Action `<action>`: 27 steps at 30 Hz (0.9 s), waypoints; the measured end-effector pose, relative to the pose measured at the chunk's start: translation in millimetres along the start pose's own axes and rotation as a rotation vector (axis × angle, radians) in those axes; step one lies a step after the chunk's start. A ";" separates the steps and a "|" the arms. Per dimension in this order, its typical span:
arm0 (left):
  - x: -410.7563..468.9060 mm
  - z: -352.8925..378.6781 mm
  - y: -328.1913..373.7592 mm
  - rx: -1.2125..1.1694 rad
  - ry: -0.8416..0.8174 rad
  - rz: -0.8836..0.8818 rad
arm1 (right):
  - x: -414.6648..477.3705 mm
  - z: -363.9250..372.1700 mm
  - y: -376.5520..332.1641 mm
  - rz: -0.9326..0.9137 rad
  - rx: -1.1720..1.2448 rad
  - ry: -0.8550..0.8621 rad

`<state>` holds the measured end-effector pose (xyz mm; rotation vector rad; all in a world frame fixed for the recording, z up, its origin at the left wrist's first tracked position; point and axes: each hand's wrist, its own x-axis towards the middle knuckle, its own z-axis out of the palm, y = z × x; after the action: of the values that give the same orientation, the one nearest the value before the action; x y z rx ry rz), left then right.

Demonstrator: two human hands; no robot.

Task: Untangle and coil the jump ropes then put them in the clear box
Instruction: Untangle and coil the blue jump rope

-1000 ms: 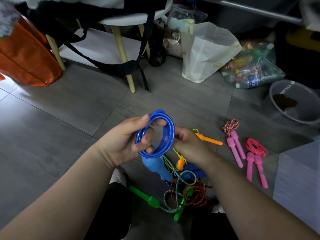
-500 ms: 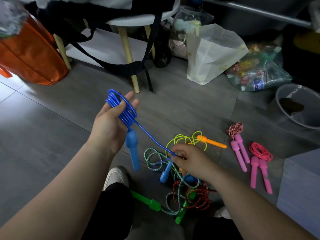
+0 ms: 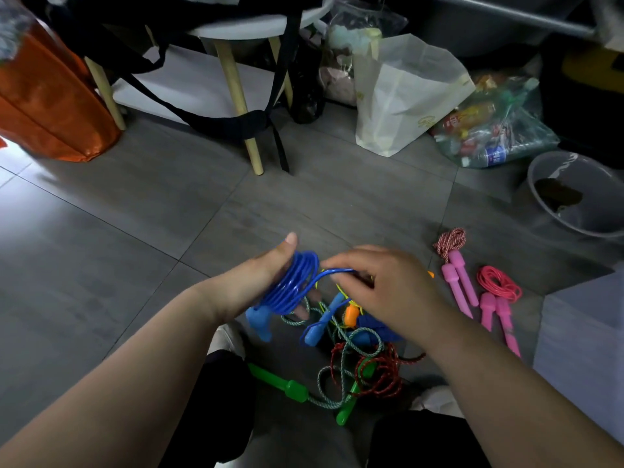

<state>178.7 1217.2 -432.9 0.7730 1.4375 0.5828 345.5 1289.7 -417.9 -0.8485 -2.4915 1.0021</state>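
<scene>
A blue jump rope (image 3: 292, 285) is wound in several loops around my left hand (image 3: 260, 278), and one of its blue handles (image 3: 258, 324) hangs below that hand. My right hand (image 3: 385, 285) pinches the free blue strand beside the coil; the other blue handle (image 3: 319, 324) dangles under it. Below both hands a tangle (image 3: 358, 363) of green-handled, red and yellow ropes lies on the floor. Two coiled pink-handled ropes (image 3: 472, 282) lie at the right. The corner of the clear box (image 3: 580, 349) shows at the right edge.
A grey basin (image 3: 580, 197) sits far right. A white paper bag (image 3: 401, 96) and a plastic bag of bottles (image 3: 493, 130) stand behind. A stool with wooden legs (image 3: 236, 86) and black straps is at the back, an orange bag (image 3: 47, 96) at left.
My left hand has come down and right with the blue coil. My right hand has risen from the pile and brought the free blue strand over to the coil.
</scene>
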 end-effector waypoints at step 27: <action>-1.5 -23.8 16.6 -1.156 0.059 0.589 | 0.1 16.7 32.4 0.522 0.107 -0.208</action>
<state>156.6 1229.4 -418.6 0.2043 0.6689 1.6879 350.5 1299.9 -452.6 -1.4703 -2.3980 1.4379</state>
